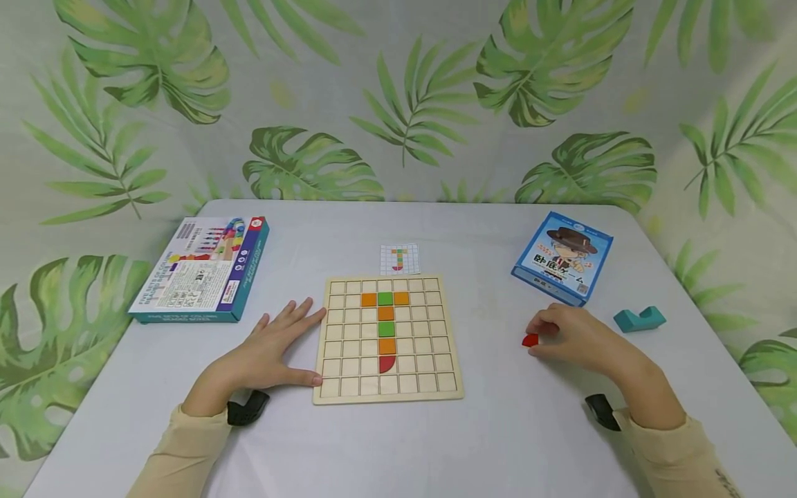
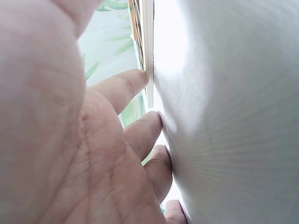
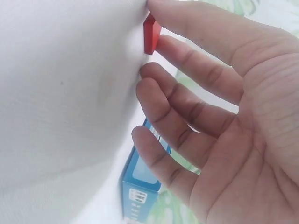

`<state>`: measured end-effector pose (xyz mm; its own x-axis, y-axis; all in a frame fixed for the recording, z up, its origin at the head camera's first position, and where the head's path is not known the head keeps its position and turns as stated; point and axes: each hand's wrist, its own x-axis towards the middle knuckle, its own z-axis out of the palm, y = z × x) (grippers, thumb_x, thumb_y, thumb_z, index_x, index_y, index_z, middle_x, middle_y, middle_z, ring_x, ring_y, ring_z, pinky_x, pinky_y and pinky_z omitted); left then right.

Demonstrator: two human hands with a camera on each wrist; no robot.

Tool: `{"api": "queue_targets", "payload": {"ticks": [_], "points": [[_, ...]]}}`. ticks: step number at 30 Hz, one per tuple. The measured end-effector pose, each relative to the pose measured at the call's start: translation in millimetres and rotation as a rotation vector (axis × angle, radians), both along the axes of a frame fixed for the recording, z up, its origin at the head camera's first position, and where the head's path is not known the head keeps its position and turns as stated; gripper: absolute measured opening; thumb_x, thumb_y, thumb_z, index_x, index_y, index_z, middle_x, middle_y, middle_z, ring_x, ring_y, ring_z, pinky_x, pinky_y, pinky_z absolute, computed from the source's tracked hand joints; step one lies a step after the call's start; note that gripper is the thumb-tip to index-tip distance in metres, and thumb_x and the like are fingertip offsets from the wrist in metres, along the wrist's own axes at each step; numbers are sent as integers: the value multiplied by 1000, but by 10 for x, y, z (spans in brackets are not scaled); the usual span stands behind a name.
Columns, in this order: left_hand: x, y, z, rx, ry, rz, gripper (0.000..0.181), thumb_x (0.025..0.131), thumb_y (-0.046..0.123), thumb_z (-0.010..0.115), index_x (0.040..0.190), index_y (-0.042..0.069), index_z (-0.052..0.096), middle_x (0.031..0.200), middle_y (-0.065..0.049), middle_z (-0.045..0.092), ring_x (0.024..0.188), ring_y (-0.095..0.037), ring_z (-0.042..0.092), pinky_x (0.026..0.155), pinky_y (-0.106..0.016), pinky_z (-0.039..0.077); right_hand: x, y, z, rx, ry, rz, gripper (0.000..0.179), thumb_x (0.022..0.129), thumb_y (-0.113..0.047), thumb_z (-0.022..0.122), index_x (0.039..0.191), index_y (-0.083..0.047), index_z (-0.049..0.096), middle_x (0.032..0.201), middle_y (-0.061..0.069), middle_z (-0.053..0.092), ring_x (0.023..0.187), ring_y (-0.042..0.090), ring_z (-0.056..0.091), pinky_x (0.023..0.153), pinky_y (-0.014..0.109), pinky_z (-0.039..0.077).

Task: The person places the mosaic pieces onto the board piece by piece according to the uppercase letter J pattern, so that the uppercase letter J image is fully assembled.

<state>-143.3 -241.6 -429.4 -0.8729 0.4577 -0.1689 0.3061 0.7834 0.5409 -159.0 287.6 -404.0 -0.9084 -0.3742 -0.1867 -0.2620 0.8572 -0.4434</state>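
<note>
On the table lies a wooden grid board with orange and green square tiles set in a T shape, and a red quarter-round tile at the bottom of the stem. My left hand is spread at the board's left side, thumb and index fingertip at its edge; in the left wrist view the index finger meets that edge. To the right of the board, my right hand pinches a red tile between thumb and index finger, low over the tabletop. The right wrist view shows the red tile edge-on.
Just behind the board lies a small pattern card. A blue game box sits beyond my right hand, with a teal notched block to its right. At the left is a flat box with teal sides.
</note>
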Motion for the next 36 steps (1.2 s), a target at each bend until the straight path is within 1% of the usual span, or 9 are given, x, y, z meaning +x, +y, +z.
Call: {"api": "queue_targets", "payload": {"ticks": [5, 7, 10, 13, 16, 19, 21, 27, 36], "points": [[4, -4, -9, 8, 2, 1, 114, 80, 62, 88, 171, 22, 33, 181, -16, 17, 167, -50, 9, 126, -80, 2, -23, 2, -2, -25, 1, 32, 21, 90, -18, 87, 109, -11, 79, 103, -2, 72, 96, 15, 65, 84, 26, 60], [8, -3, -8, 9, 7, 1, 114, 80, 63, 88, 171, 22, 33, 181, -17, 18, 166, -51, 9, 126, -81, 3, -32, -20, -1, -30, 13, 52, 21, 90, -14, 85, 110, -11, 79, 104, -3, 73, 97, 14, 64, 84, 24, 60], [9, -11, -15, 4, 3, 3, 114, 80, 64, 87, 171, 23, 32, 181, -16, 18, 166, -50, 9, 126, -80, 2, -37, -57, 2, -37, 38, 89, 22, 91, -9, 82, 112, -13, 80, 104, -5, 73, 97, 12, 64, 86, 27, 60], [9, -16, -14, -1, -2, 6, 114, 80, 65, 87, 171, 24, 32, 181, -15, 17, 167, -49, 8, 127, -80, 2, -38, -82, 12, -42, 41, 100, 25, 91, -7, 81, 115, -12, 79, 106, -5, 74, 99, 13, 66, 88, 30, 61], [8, -19, -14, -3, 1, 3, 114, 79, 65, 87, 171, 24, 32, 181, -15, 17, 167, -50, 8, 126, -80, 2, -33, -81, 28, -35, 19, 77, 26, 91, -13, 83, 117, -9, 78, 108, -3, 74, 100, 15, 67, 87, 32, 62], [9, -9, 5, -4, 3, 2, 114, 80, 64, 87, 171, 23, 32, 181, -16, 17, 167, -50, 9, 126, -81, 2, -29, -62, 33, -28, 1, 52, 31, 90, -22, 87, 115, -8, 77, 106, -2, 74, 99, 16, 67, 86, 32, 61], [8, -6, 17, -5, 4, 2, 114, 80, 63, 88, 171, 23, 32, 181, -16, 17, 166, -50, 9, 126, -81, 2, -28, -56, 23, -23, -5, 38, 32, 89, -23, 88, 115, -8, 77, 104, -2, 74, 98, 15, 66, 85, 30, 61], [2, -13, 10, -1, -3, 6, 114, 79, 62, 88, 171, 23, 32, 181, -16, 17, 167, -50, 8, 127, -80, 1, -40, -95, -14, -29, 28, 64, 29, 89, -15, 87, 115, -7, 77, 103, -2, 75, 94, 13, 66, 82, 28, 61], [-2, -6, -3, 1, -2, 1, 114, 79, 63, 88, 171, 24, 32, 181, -15, 17, 167, -48, 8, 127, -79, 1, -82, -271, -17, -31, 71, 105, 29, 88, -9, 83, 116, -6, 77, 107, -1, 75, 98, 14, 68, 89, 36, 63]]}}
